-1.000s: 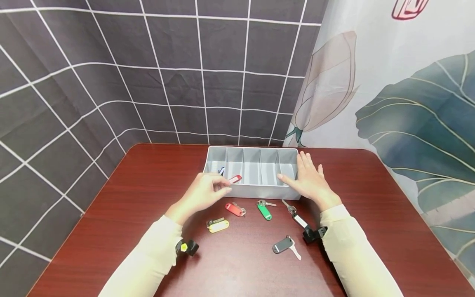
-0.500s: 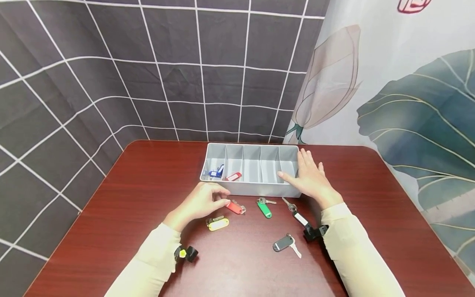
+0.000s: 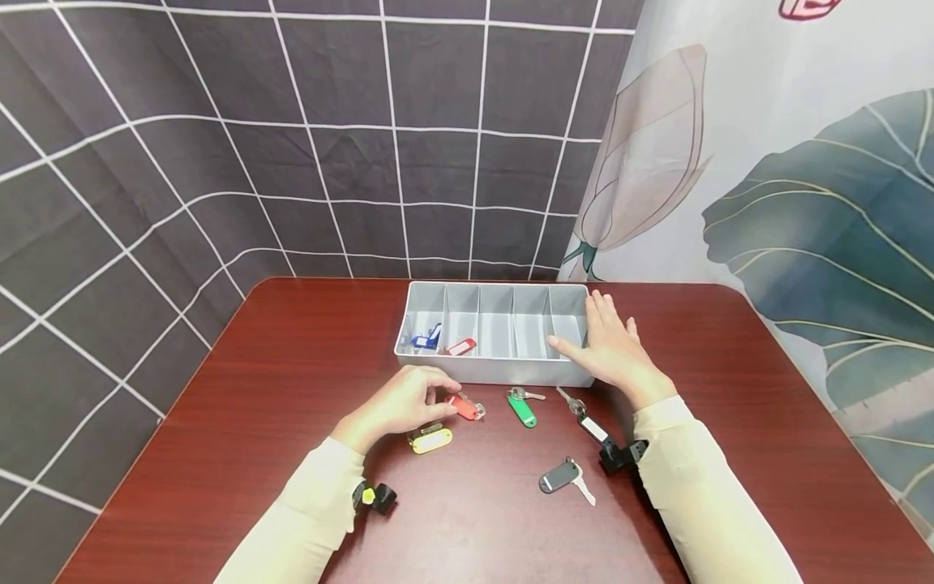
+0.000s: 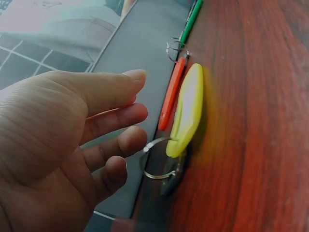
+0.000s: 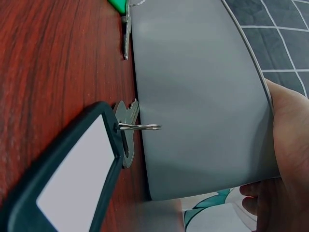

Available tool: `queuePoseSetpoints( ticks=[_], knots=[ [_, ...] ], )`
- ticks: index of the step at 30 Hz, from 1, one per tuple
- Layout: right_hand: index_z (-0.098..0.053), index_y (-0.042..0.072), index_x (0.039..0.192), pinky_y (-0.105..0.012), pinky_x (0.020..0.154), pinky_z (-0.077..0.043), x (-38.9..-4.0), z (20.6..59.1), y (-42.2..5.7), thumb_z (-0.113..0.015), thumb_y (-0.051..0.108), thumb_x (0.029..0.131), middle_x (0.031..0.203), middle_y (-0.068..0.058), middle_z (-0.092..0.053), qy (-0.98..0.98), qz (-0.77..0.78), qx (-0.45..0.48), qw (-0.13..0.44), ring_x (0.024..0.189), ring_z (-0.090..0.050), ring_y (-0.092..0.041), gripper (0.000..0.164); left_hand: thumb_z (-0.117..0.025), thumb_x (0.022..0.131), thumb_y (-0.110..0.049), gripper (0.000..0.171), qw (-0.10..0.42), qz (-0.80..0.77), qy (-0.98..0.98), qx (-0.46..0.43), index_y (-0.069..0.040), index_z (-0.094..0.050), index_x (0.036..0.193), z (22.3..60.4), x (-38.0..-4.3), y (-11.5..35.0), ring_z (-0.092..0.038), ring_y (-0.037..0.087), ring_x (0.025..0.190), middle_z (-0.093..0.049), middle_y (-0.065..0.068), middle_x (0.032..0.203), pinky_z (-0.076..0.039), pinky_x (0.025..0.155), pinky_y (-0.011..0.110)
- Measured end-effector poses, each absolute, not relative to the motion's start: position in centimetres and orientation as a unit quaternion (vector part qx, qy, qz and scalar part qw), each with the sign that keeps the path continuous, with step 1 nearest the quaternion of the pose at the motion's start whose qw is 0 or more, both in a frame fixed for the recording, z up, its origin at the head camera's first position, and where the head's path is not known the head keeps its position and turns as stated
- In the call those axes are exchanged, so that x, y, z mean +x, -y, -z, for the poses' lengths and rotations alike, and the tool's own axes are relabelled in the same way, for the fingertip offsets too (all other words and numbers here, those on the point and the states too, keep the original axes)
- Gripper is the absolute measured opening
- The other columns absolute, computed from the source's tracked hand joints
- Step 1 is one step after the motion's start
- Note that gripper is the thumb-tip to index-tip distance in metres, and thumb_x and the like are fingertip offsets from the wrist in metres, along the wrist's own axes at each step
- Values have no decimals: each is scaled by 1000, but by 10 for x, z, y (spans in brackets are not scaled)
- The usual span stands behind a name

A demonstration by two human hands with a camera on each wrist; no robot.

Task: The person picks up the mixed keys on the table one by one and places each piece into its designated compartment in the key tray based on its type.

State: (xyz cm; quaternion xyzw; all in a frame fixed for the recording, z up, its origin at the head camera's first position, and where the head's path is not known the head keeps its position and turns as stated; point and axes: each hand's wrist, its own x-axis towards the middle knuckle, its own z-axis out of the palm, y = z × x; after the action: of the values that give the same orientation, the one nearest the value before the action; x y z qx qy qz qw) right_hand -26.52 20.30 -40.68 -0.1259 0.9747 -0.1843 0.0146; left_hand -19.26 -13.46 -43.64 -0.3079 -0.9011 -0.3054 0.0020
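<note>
My left hand hovers at a red key tag on the table, thumb and fingers bent and parted around its near end. In the left wrist view a gap shows between the fingertips and that tag; a yellow key tag lies closer to the camera. My right hand rests on the right end of a grey divided tray, thumb over its front rim, straight fingers along its outer side. Inside the tray, a blue key tag and another red tag lie in the two leftmost compartments.
A green key tag, a black one and a dark grey one, each with a key, lie on the wooden table before the tray. A gridded curtain hangs behind the table.
My left hand has moved from the tray's front edge down toward me, to the red key tag on the table. The right hand has stayed at the tray's end.
</note>
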Motion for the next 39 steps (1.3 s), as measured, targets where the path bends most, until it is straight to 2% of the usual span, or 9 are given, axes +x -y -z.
queuePoseSetpoints(
  ticks=[4,11,15,21,33,39],
  knots=[
    [-3,-2,152,-68,107,-2,-265,406,-203,-41,78,82,159,-18,3,-975,183,-126,16,146,5,-32,113,-80,78,-16,30,15,288,900,-327,-6,-73,105,439,-194,134,-60,7,76,-70,0,96,-48,68,23],
    [-2,-1,152,-68,107,-2,-266,404,-201,-40,79,82,160,-17,3,-974,184,-129,18,146,7,-30,113,-80,78,-17,30,32,264,904,-334,-7,-73,106,444,-195,136,-57,9,72,-69,-1,98,-48,70,23],
    [-2,-1,152,-68,107,-2,-266,404,-201,-40,79,82,159,-17,4,-974,184,-129,20,146,7,-30,113,-79,77,-15,30,45,248,904,-344,-7,-73,105,446,-195,134,-61,12,84,-69,0,98,-49,78,27],
    [-3,-3,152,-68,107,-4,-264,403,-201,-41,78,83,159,-19,2,-975,180,-128,18,146,5,-32,112,-78,76,-13,26,59,220,908,-351,-9,-74,101,447,-194,129,-60,13,83,-65,-1,91,-49,74,28],
    [-3,-3,151,-68,107,-4,-264,404,-202,-42,77,83,159,-19,3,-975,184,-126,19,146,4,-32,112,-74,78,-13,20,44,207,912,-350,-14,-76,99,444,-192,127,-52,10,71,-59,-4,80,-43,63,25],
    [-4,-3,151,-68,107,-5,-265,405,-203,-42,77,83,159,-19,2,-975,184,-126,19,146,3,-33,113,-77,79,-17,14,27,215,924,-315,-17,-75,93,445,-193,126,-54,9,74,-61,-7,83,-45,67,27]
  ],
)
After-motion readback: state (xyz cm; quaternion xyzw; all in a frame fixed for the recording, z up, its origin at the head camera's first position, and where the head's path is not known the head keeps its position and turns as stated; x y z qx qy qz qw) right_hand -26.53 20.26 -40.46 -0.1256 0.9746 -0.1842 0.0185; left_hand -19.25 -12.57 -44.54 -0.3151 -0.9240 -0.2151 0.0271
